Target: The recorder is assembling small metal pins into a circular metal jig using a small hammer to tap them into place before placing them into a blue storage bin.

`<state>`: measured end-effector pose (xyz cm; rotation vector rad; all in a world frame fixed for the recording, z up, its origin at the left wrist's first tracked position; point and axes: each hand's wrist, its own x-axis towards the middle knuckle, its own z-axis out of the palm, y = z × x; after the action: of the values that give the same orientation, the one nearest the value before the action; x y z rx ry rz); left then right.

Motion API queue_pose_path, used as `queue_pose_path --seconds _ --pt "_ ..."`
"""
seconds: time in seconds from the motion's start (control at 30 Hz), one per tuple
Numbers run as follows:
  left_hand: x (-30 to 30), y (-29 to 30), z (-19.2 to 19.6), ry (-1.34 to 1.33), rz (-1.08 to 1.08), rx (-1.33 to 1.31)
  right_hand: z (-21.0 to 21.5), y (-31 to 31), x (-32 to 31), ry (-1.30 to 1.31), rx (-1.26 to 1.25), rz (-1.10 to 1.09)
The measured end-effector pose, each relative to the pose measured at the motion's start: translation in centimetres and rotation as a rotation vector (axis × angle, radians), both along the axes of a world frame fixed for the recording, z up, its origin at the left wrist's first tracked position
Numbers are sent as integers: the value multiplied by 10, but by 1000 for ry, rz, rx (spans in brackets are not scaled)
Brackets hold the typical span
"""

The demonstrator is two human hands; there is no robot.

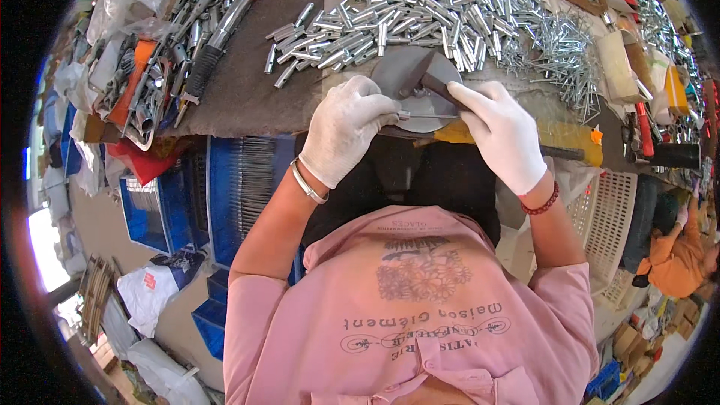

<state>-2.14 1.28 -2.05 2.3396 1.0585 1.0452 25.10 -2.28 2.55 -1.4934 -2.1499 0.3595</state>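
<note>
In a white glove, my left hand pinches the left end of a thin silvery metal rod, where a short metal sleeve shows at the fingertips. My right hand, also gloved, has its fingers closed on the end of a dark, blocky bar. The rod's right end reaches the right fingertips; whether they touch it I cannot tell. Under the bar and rod lies a round grey metal disc at the bench's near edge. Beyond it spreads a heap of short shiny metal tubes.
Thin pins lie right of the tubes. Tools with orange and red handles crowd the bench's left. Blue crates with metal rods stand below left. A white plastic basket is at right, near a person in orange.
</note>
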Motion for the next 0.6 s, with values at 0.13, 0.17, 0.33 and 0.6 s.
queue_pose_path --seconds 0.13,0.17,0.33,0.6 --pt "-2 0 -1 -11 -14 -39 4 -4 -13 -164 167 38" --pt "-3 -1 -2 -18 -14 -44 -1 -9 -17 -182 130 24" --pt "3 -7 4 -47 94 2 -9 -30 -27 -4 -213 -5" --pt "26 -66 10 -321 340 -633 -5 -40 -39 520 -971 -78"
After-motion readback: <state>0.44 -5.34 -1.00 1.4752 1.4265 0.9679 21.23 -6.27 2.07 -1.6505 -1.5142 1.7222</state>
